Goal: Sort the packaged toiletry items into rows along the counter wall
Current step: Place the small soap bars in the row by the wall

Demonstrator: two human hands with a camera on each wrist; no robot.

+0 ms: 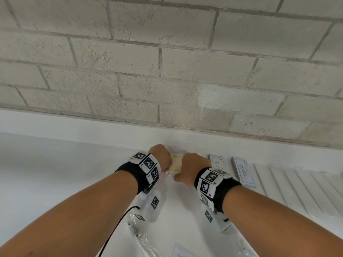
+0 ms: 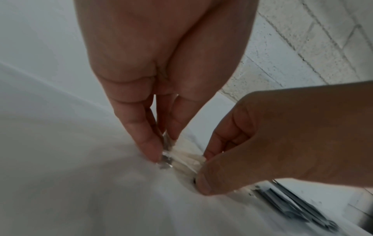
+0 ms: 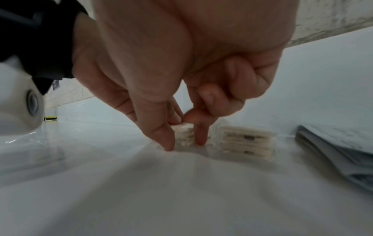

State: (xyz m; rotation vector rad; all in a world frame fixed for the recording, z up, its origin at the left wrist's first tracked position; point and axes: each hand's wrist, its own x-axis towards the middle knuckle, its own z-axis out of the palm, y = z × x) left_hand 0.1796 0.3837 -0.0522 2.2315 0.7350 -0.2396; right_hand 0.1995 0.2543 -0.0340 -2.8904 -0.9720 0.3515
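A small stack of cream soap packets [image 1: 176, 164] in clear wrap sits on the white counter [image 1: 55, 173] close to the wall. My left hand [image 1: 163, 158] pinches its left end, thumb and fingers on the crinkled wrapper [image 2: 166, 155]. My right hand [image 1: 191, 167] grips the right end. In the right wrist view its thumb [image 3: 161, 132] and index finger [image 3: 199, 135] straddle the stack [image 3: 182, 133], tips on the counter. A second stack of cream packets [image 3: 246, 142] stands just to the right, hidden behind my right hand in the head view.
Two grey shampoo sachet piles [image 1: 216, 162] [image 1: 243, 172] lie along the wall to the right, then a row of long white boxes [image 1: 297, 190]. Clear plastic bags [image 1: 141, 236] lie near the front. The block wall [image 1: 167, 71] rises behind a white ledge.
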